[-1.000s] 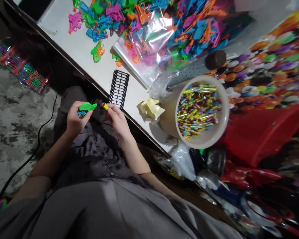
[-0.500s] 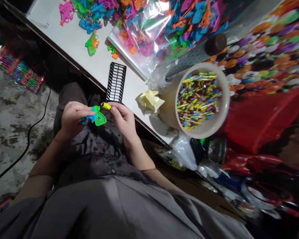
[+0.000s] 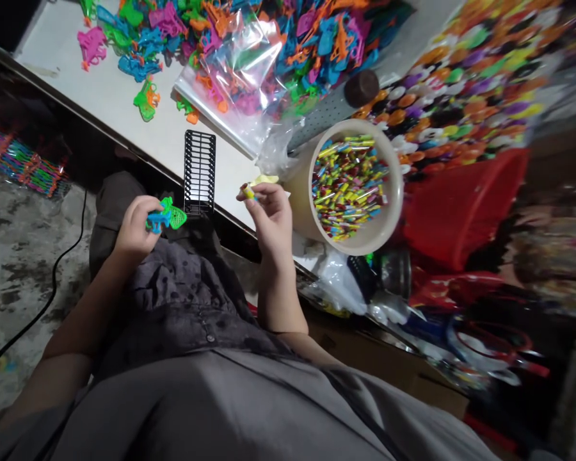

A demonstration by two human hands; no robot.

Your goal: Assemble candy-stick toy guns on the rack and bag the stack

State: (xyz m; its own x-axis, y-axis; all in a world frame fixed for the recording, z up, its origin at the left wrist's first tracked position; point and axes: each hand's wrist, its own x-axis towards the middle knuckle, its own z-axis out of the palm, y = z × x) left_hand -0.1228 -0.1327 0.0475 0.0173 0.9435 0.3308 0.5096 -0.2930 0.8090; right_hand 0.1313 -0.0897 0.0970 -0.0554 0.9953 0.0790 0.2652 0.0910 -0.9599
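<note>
My left hand point(image 3: 137, 230) is closed round small blue and green plastic toys point(image 3: 166, 216), the green one ending in a perforated, paddle-like part. Between the thumb and fingers of my right hand point(image 3: 272, 214) is a small yellow-wrapped candy roll point(image 3: 247, 190) with a dark end. A black slatted plastic rack point(image 3: 200, 169) lies on the table's near edge between my hands. Just behind my right hand sits crumpled pale yellow paper point(image 3: 264, 180), partly hidden. To its right, a cream bucket point(image 3: 393, 208) lies tilted towards me, holding many similar small wrapped rolls.
Colourful plastic toys point(image 3: 139, 64) are heaped at the back of the white table point(image 3: 110, 121), some under a clear plastic bag point(image 3: 240, 57). A grey dotted roll point(image 3: 324, 112) lies behind the bucket. At right are a red container point(image 3: 441, 205) and many coloured pieces point(image 3: 461, 83).
My right hand has moved right and away from the left, carrying the yellow roll towards the bucket. My left hand keeps the toys. The whole view has shifted slightly.
</note>
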